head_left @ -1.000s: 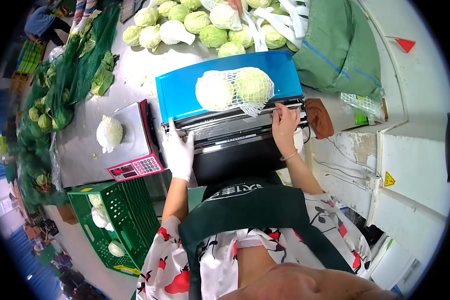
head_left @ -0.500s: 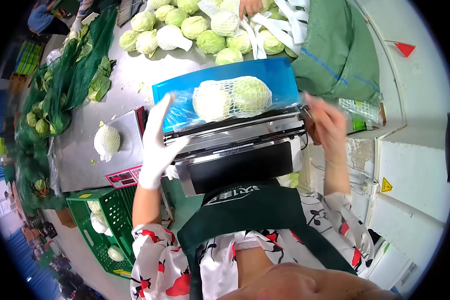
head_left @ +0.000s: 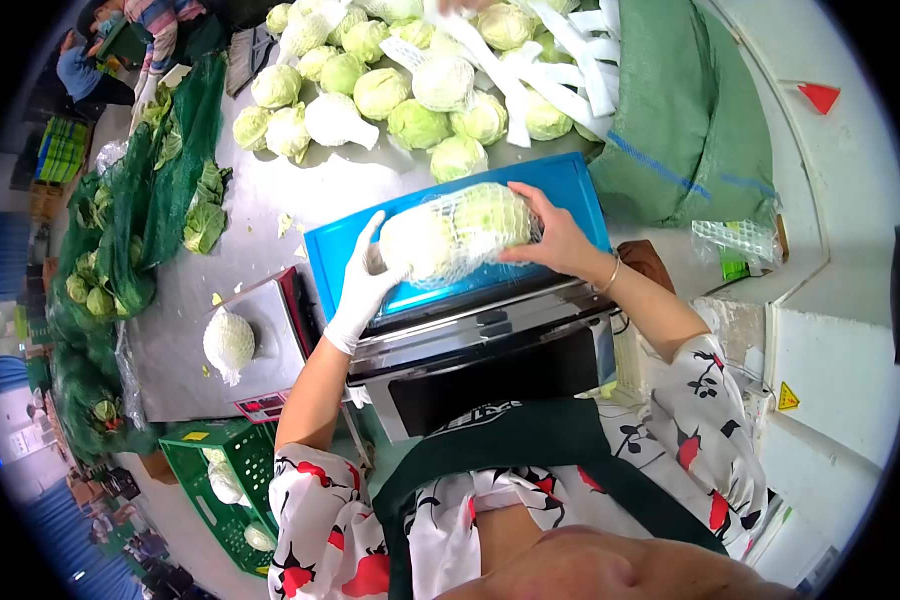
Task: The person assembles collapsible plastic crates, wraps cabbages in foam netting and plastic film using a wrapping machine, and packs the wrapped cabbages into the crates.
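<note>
**Two cabbages, two hands, one shiny bundle**

So I'm standing right here by the wrapping bench, and the two netted cabbages are the main event. They sit side by side between the palms, over a blue tray, with a clear film sheen across the white netting. I can't tell from here whether they rest on the tray or are slightly lifted.

The gloved left hand has its thumb and fingers spread around the left end. The bare right hand cups the other end, fingers on the far side, thumb on the near side. So yeah, both are grasping the same bundle from opposite ends.

On the near side of the grip, there's a metal-fronted machine with a black panel. Off to the left of the gloved hand, a lone netted cabbage sits on a scale, and a green crate is lower down, nearer the body.

Beyond the grip there's a whole heap of cabbages, with a co-worker's blurry hand over it. Past the bare hand, on the far right, slumps a big green sack.
</note>
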Tool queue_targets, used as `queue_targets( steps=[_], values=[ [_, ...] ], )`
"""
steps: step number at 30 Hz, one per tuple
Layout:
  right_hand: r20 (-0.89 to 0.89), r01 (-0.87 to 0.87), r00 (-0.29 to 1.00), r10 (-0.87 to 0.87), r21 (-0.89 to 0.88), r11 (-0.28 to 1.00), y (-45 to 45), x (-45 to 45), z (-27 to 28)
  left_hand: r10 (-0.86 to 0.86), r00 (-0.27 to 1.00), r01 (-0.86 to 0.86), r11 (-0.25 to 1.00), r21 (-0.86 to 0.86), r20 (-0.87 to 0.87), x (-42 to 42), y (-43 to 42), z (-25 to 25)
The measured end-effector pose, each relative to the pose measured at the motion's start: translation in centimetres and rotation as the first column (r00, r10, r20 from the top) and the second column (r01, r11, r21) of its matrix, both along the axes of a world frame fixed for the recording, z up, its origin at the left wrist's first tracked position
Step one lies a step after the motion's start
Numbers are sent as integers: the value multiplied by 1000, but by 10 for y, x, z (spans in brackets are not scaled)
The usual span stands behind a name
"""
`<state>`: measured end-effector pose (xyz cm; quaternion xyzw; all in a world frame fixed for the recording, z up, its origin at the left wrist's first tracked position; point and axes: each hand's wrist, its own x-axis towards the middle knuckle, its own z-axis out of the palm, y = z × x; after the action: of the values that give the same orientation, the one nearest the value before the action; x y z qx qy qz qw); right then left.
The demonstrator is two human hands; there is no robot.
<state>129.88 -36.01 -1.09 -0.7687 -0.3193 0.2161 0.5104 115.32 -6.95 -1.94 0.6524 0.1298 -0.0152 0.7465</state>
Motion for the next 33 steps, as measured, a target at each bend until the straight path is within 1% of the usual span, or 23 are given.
queue_targets(
  steps=[1,2,5,6,9,10,11,12,13,14,15,17,18,20,22,25,26,28,29,30,31,32,33],
  values=[
    [-127,34,992,-26,63,997,2,0,-9,45,999,-45,997,-55,-5,-3,-4,-2],
    [-258,77,965,-44,120,990,4,-7,-10,78,997,-78,985,-154,-10,-9,-10,-4],
    [-545,170,839,-20,227,959,-2,-34,5,84,989,-112,963,-244,-122,-37,-19,5],
    [-576,180,816,-48,174,968,-5,-47,17,79,983,-110,976,-190,-164,-48,-24,14],
    [-489,210,853,-180,6,978,-21,-88,28,19,958,-113,942,-315,-287,-86,-39,31],
    [-543,195,821,-179,-27,980,-30,-109,39,-12,950,-100,934,-343,-311,-106,-44,31],
    [-486,99,862,-147,-122,987,-45,-124,40,-127,916,-36,918,-395,-380,-125,-46,39],
    [-461,70,863,-208,-298,952,-59,-144,49,-176,878,-27,910,-413,-445,-145,-52,46],
    [-550,27,812,-196,-300,954,-65,-165,65,-223,830,-25,900,-435,-510,-166,-59,50],
    [-614,31,757,-225,-310,950,-77,-188,56,-277,802,-17,875,-483,-530,-184,-64,42],
    [-669,34,700,-250,-318,947,-87,-203,39,-301,830,69,891,-449,-470,-199,-69,19],
    [-692,-40,664,-285,-414,910,-94,-212,3,-397,711,90,870,-484,-580,-203,-73,10],
    [-698,-76,648,-305,-458,886,-93,-213,-4,-405,684,80,868,-490,-606,-203,-73,-2],
    [-796,-111,530,-293,-407,906,-78,-192,-13,-380,642,-26,857,-514,-666,-196,-71,-18],
    [-856,-157,433,-282,-379,912,-61,-177,4,-365,642,-118,822,-557,-674,-194,-69,-31],
    [-908,-212,341,-242,-325,922,-64,-170,5,-380,648,-107,813,-572,-660,-196,-69,-26],
    [-923,-155,299,-242,-297,942,-68,-170,0,-380,657,-158,774,-613,-651,-201,-68,-25],
    [-948,-33,214,-234,-247,969,-88,-179,-20,-332,757,-149,751,-644,-562,-211,-65,-25],
    [-912,-64,359,-198,-236,970,-103,-184,-31,-305,801,-143,738,-660,-515,-218,-64,-25],
    [-856,-97,494,-154,-230,968,-121,-191,-41,-280,809,-86,814,-575,-517,-227,-65,-24],
    [-779,-131,619,-99,-227,965,-134,-201,-50,-135,831,-36,955,-295,-540,-236,-73,-17],
    [-606,-27,774,-184,-322,946,-139,-221,-55,-70,870,99,995,33,-489,-249,-75,-20],
    [-506,40,833,-225,-351,936,-145,-232,-57,-31,907,200,910,364,-421,-260,-76,-25]
  ],
)
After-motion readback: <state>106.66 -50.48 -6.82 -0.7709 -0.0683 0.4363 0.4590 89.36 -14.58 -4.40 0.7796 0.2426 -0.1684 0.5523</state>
